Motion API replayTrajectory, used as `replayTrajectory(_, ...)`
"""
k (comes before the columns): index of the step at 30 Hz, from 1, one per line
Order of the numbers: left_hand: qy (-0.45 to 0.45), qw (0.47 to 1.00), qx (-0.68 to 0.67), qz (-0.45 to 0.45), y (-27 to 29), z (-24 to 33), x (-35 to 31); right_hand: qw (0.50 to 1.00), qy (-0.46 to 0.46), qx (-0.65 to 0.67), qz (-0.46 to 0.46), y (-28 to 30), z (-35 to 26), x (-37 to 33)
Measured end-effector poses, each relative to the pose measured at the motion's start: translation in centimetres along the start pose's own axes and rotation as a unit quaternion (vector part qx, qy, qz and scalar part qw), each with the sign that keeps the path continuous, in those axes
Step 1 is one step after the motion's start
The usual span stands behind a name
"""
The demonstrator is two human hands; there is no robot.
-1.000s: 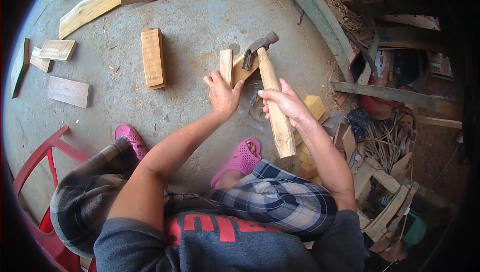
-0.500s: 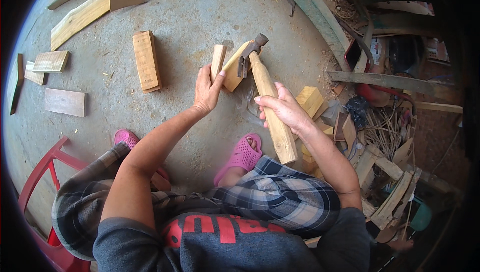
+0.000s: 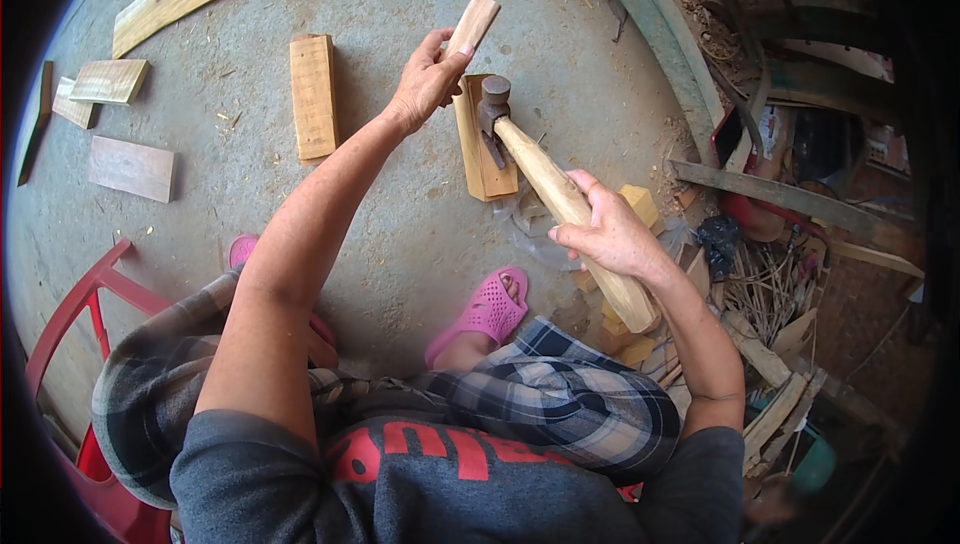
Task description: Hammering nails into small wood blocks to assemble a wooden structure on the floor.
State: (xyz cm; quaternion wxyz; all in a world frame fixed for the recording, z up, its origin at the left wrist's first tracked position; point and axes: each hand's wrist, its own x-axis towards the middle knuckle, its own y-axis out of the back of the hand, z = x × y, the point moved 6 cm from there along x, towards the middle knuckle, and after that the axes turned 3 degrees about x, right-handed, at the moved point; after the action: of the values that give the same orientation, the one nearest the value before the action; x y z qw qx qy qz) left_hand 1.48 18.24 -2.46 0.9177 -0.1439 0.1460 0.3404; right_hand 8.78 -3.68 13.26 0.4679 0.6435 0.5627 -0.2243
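Note:
My left hand (image 3: 428,84) is wrapped round a short, pale wooden block (image 3: 474,22) and holds it out ahead, its far end sticking up past the fingers. In my right hand (image 3: 608,229) is a claw hammer (image 3: 545,169), gripped round its thick wooden handle. The dark metal hammer head (image 3: 494,104) is over a second wooden block (image 3: 487,176) on the concrete floor. Whether the head touches that block I cannot tell. Part of the block's top is hidden by the hammer.
A tan wooden block (image 3: 315,99) lies left of centre, with several boards (image 3: 132,168) farther left. Curved planks (image 3: 185,4) lie at the far left. Cut blocks and scrap wood (image 3: 770,344) crowd the right. A red plastic chair (image 3: 75,304) stands near left.
My left hand has moved away from me with its wooden block, apart from the second block. That second block has gone from tilted to lying straighter. The hammer has swung lower over it.

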Motion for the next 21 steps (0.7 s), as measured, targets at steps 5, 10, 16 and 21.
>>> replayTrajectory(5, -0.03, 0.996, 0.042, -0.079, -0.5, -0.9, 0.8, 0.969, 0.184, -0.148, 0.074, -0.4, 0.9, 0.7)
replayTrajectory(10, -0.056, 0.975, 0.177, -0.12, -1.1, -2.3, 0.6, 0.993, 0.106, 0.007, 0.047, -2.1, 3.8, 0.2)
replayTrajectory(16, -0.106, 0.946, 0.275, -0.136, -3.2, -2.0, -1.1, 0.973, 0.053, 0.22, 0.038, -2.8, 4.6, -0.7)
replayTrajectory(21, -0.142, 0.934, 0.304, -0.126, -3.1, -2.7, -1.4, 0.965, -0.004, 0.264, 0.009, -2.4, 2.8, -0.5)
